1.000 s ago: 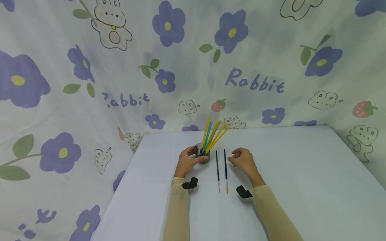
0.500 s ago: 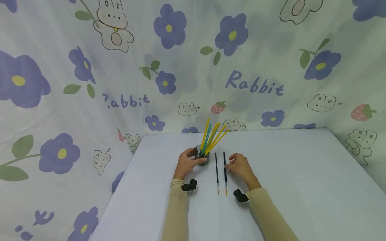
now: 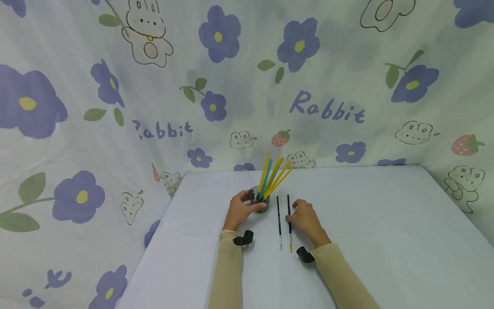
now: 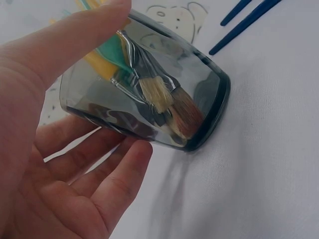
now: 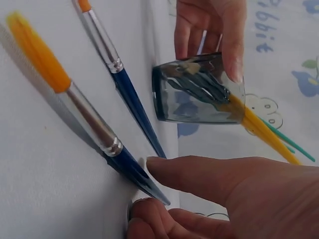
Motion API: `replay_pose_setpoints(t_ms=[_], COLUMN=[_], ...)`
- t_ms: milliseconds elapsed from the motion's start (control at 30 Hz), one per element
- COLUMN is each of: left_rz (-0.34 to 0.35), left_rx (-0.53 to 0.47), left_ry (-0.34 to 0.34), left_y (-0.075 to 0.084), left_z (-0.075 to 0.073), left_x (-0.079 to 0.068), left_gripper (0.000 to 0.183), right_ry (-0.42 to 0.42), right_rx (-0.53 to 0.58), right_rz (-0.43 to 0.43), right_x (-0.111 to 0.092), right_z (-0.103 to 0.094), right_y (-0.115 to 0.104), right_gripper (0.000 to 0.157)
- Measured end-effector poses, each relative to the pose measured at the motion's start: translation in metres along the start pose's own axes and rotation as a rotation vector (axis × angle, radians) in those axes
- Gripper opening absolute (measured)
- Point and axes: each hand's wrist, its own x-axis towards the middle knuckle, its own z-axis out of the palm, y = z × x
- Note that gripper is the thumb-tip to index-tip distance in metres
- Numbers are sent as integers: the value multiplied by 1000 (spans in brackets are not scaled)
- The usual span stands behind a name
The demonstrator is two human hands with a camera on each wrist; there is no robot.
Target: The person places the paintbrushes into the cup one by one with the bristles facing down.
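My left hand (image 3: 240, 211) holds a smoky clear glass (image 4: 202, 112) between thumb and fingers. Several yellow and green-handled paintbrushes (image 3: 272, 178) lean in it, bristles down. Right of the glass, two dark blue paintbrushes lie side by side on the white cloth, their bristles toward me. The thumb and fingertips of my right hand (image 3: 305, 219) pinch the handle of the thicker, right-hand paintbrush (image 5: 92, 117), which has orange bristles. Beside it lies the thinner paintbrush (image 3: 279, 216), untouched.
A white cloth covers the table (image 3: 386, 240). Behind and to the left hangs a curtain (image 3: 247, 86) with flowers and rabbits. Black wrist-camera mounts (image 3: 244, 238) stick out at both sleeve cuffs.
My right hand has moved left and toward me, from beside the thicker paintbrush onto its handle. The left hand and the glass have stayed in place.
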Motion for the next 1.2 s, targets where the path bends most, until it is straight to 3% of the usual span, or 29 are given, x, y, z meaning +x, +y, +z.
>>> replay_pose_setpoints(t_ms=[267,633,833,1033,1200], left_rz=[3,5,13,13,10], left_rx=[6,10,4,12,14], left_ry=[-4,3,0,0,2], left_y=[0,1,1,1,1], left_z=[-1,-1,-2,-2,-1], left_x=[-1,-1,-1,0,0], left_gripper=[83,82,82,82,82], right_ry=[13,-21,-40,-74,-98], right_rx=[-64,-261,-320,-233,-36], right_rz=[19,48,31,54,71], right_x=[-6,-13,-12,-11,-9], right_z=[-3,-9,-7,-16,-29], right_y=[-5,-13,-14,-9,-4], right_gripper=[40,27,31,26,22])
